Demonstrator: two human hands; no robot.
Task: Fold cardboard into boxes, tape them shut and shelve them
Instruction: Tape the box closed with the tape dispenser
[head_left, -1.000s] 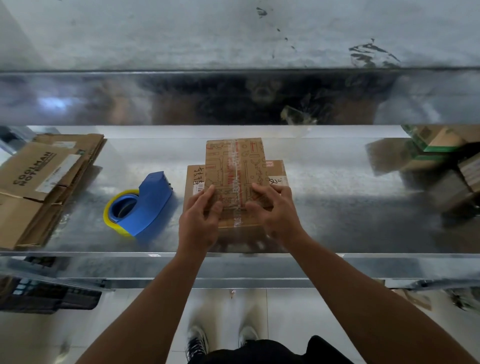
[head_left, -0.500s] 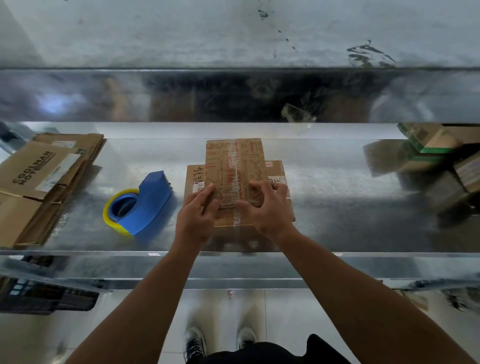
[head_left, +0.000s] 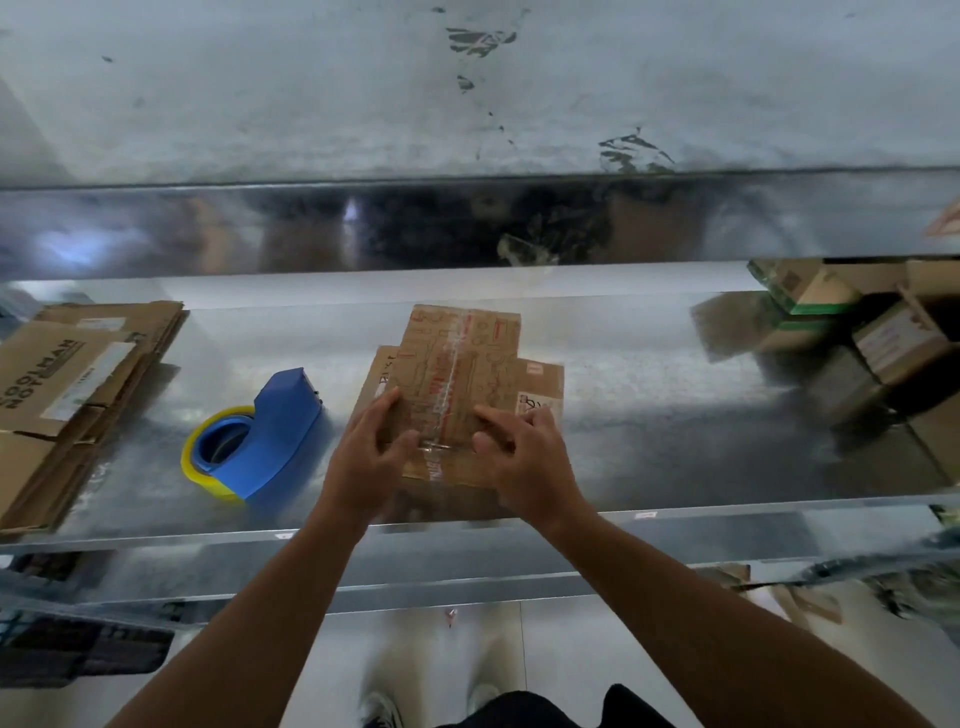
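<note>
Cardboard box (head_left: 493, 374); red print; clear tape (head_left: 456, 358) lengthwise

We rest our left hand (head_left: 363, 462) and right hand (head_left: 524, 462) on the taped box (head_left: 462, 364) on the metal shelf (head_left: 649, 415) — blue tape dispenser (head_left: 265, 436) beside it on the left, flattened cardboard (head_left: 67, 384) beyond.

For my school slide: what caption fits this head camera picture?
Left hand and right hand touch a taped cardboard box on a metal shelf beside a blue tape dispenser.

Two hands (head_left: 363, 465) (head_left: 530, 467), one tape dispenser (head_left: 275, 431) (blue)
</note>
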